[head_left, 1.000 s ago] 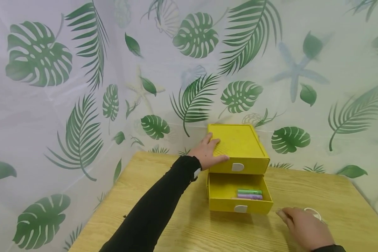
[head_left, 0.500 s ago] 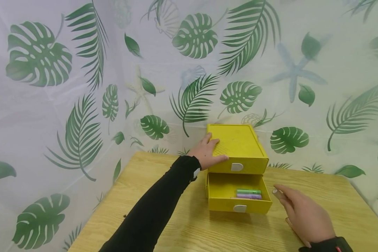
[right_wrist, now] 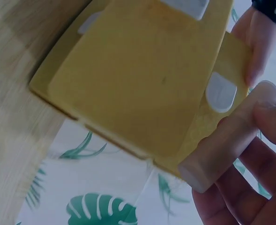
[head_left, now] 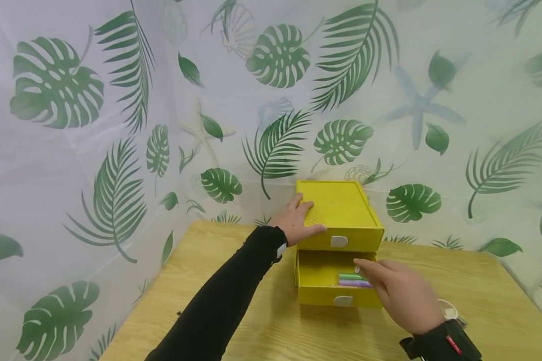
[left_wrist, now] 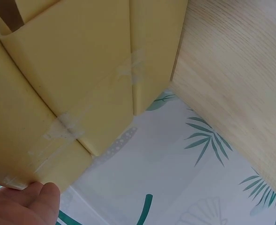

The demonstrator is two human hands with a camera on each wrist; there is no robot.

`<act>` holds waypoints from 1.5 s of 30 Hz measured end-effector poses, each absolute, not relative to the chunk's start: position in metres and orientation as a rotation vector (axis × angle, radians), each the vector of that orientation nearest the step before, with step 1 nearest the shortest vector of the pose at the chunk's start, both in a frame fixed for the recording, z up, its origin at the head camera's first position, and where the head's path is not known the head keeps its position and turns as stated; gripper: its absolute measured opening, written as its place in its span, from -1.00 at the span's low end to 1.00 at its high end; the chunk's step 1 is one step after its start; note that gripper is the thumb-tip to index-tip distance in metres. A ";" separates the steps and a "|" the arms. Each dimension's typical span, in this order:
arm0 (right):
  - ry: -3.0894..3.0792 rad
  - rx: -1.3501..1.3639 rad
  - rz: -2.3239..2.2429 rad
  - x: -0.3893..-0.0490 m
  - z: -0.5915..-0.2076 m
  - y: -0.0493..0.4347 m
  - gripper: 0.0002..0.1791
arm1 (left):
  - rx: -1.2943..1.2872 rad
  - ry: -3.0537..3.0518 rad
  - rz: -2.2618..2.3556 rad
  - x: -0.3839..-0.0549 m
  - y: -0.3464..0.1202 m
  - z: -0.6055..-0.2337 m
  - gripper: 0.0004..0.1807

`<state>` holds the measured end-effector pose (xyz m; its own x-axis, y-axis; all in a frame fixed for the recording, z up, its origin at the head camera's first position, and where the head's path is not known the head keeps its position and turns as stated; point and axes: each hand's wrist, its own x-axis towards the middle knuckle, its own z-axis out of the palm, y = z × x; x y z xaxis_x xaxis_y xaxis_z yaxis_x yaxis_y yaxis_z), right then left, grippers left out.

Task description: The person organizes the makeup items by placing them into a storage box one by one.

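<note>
A yellow drawer box (head_left: 343, 200) stands on the table, its middle drawer (head_left: 318, 295) pulled out. Inside that drawer lie a green cylinder (head_left: 346, 276) and a purple cylinder (head_left: 352, 283), partly behind my right hand. My left hand (head_left: 294, 221) rests on the box's top left edge with fingers spread; its fingertips (left_wrist: 46, 199) show at the box's side in the left wrist view. Above the drawer's right front, my right hand (head_left: 402, 293) holds a short pale cylinder (right_wrist: 229, 138) between thumb and fingers. Its exact kind cannot be told.
White tabs mark the drawer fronts, such as the top drawer's tab (head_left: 339, 241). A small object with a white loop (head_left: 449, 307) lies on the wooden table (head_left: 492, 301) beyond my right wrist. Leaf-patterned sheeting (head_left: 235, 125) hangs behind and to the left.
My right hand has risen from the table and moved left over the open drawer with the pale cylinder. My left hand stays on the box.
</note>
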<state>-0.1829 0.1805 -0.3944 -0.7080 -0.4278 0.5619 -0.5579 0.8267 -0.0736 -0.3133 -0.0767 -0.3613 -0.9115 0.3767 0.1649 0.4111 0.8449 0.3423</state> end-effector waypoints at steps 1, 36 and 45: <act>-2.459 0.742 0.326 -0.184 -0.395 0.178 -0.53 | -0.626 -2.930 -0.578 -0.313 -0.077 -0.362 -0.08; -2.831 0.849 0.222 -0.197 -0.413 0.164 -0.72 | -0.642 -2.915 -0.586 -0.314 -0.077 -0.359 -0.07; -2.727 0.836 0.278 -0.199 -0.418 0.166 -0.66 | -0.626 -2.912 -0.607 -0.314 -0.078 -0.362 -0.07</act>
<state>-0.1986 0.1659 -0.4182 -0.7955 -0.5180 0.3144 -0.5708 0.8147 -0.1020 -0.3137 -0.0785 -0.3621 -0.9101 0.3733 0.1798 0.4141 0.8357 0.3607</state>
